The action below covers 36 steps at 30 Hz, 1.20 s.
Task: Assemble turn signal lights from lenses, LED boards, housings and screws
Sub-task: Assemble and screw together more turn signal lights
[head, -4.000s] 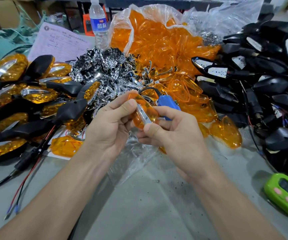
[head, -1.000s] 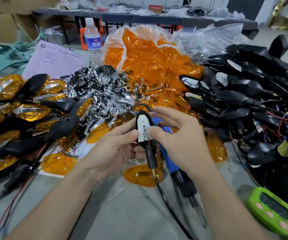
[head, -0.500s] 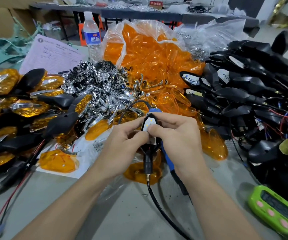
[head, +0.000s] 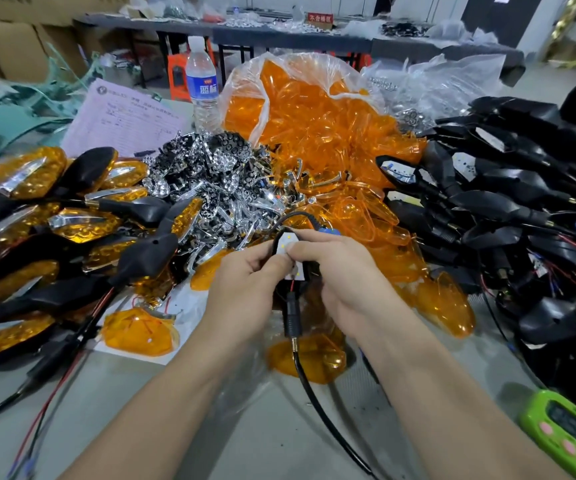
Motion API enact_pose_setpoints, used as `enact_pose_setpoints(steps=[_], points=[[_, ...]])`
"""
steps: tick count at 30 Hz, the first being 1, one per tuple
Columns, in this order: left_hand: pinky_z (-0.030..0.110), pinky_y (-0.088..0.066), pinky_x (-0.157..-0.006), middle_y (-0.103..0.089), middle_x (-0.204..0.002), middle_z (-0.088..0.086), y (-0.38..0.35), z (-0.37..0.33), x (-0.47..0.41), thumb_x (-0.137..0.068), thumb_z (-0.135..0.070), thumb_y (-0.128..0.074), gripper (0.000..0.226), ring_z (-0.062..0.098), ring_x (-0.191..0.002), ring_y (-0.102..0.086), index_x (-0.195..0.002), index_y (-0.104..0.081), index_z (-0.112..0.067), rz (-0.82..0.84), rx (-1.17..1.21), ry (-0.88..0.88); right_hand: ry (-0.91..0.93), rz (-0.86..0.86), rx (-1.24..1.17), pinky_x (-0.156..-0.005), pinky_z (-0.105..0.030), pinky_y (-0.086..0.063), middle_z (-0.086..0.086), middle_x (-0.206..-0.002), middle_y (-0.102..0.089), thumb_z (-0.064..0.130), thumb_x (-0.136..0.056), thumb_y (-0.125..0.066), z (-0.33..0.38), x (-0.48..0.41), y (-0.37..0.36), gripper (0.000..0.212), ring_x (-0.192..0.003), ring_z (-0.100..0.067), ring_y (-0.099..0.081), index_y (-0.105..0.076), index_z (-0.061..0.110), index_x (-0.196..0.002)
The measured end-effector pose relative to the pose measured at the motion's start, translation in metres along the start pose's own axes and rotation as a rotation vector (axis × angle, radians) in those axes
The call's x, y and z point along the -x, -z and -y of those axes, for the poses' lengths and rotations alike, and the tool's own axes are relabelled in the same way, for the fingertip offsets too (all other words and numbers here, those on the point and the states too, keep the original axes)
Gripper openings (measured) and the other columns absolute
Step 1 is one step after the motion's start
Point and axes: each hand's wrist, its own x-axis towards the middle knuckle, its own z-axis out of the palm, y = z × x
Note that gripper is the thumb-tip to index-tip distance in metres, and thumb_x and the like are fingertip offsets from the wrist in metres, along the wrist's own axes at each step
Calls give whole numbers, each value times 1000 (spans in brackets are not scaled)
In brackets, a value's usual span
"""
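The housing (head: 292, 315) was in both my hands above the middle of the table (head: 182, 427), its white LED board (head: 288, 241) facing up at me and its stem and black cable hanging toward the near edge. I judged this unit about half done: board seated, no lens on, no screw driven. An amber lens (head: 309, 358) lay on the table right below it. Finished lights (head: 37, 209) were heaped along the left edge, but the loose lenses (head: 314, 133) at the far side and the bare housings (head: 521, 202) along the right edge told me plenty was left. My left hand (head: 241, 289) curled round the housing's left side, thumb at its rim. My right hand (head: 345, 275) gripped the right side, thumb pressing on the board.
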Motion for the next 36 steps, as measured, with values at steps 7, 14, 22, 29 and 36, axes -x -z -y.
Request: enact_pose_setpoints(steps=[7,14,22,29,36], points=[[44,-61,-57,-72,-87,30,7,5,-11,-77,-27,-59,24,32,-67,-75,-86,-79,-18,-118,91,153,136,7,139,-87,-32,-62,-6,-100,-78,-1,-90,-66,46,-57,-11,17,-96,-17,-72,-77,10,-95],[66,-59,-59,-57,-68,15,10,5,-11,-78,-23,-64,24,39,-59,-72,-79,-67,0,-177,74,189,368,106,976,-69,-33,-58,-4,-107,-75,3,-99,-55,69,-124,-55,31,-80,-21,-68,-77,16,-117],[43,-63,-55,-75,-64,5,9,6,-17,-94,-18,-66,27,27,-58,-74,-70,-78,-25,-230,-64,203,465,-45,1327,-44,-28,-36,0,-68,-48,28,-96,-67,32,-176,-108,40,-56,-16,-48,-42,15,-68],[34,-53,-48,-65,-62,18,8,6,-18,-86,-27,-67,11,35,-55,-64,-79,-73,-19,-211,-169,148,420,227,1471,-69,-28,-58,0,-94,-71,33,-89,-73,46,-156,-112,29,-79,-18,-66,-75,12,-109],[52,-57,-65,-69,-71,22,8,3,-15,-77,-40,-64,30,40,-64,-67,-81,-76,-13,-209,-163,167,505,-88,1387,-54,-33,-42,-3,-73,-52,4,-89,-64,38,-130,-106,26,-68,-23,-59,-46,14,-72]])
